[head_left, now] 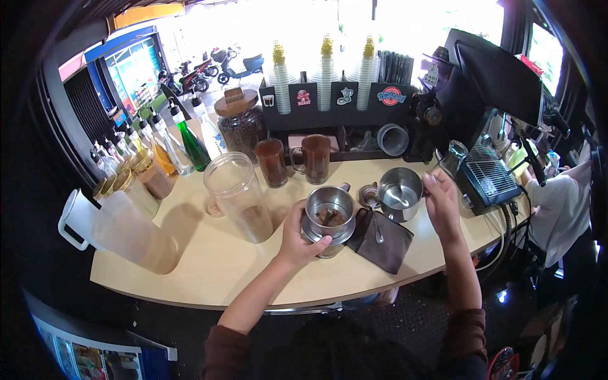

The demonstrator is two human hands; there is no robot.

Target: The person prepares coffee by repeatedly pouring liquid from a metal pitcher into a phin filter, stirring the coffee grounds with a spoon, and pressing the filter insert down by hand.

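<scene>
My left hand (303,239) is closed around a metal coffee drip filter (330,201) with brown residue inside. The filter sits on what looks like a glass (329,252), mostly hidden by the filter's plate and my fingers. My right hand (442,202) grips the handle of a steel pitcher (399,192), its open top facing me. Between the two vessels lies a small round metal piece (367,194). A spoon (379,233) rests over a folded dark cloth (391,248) beside the filter.
Two glass mugs (316,161) with brown drink stand behind the filter. Left are a tall clear jar (237,190), a white jug (130,234) and several bottles (190,136). A cup rack (342,98) lines the back. An espresso machine (491,171) and another person (563,209) are right.
</scene>
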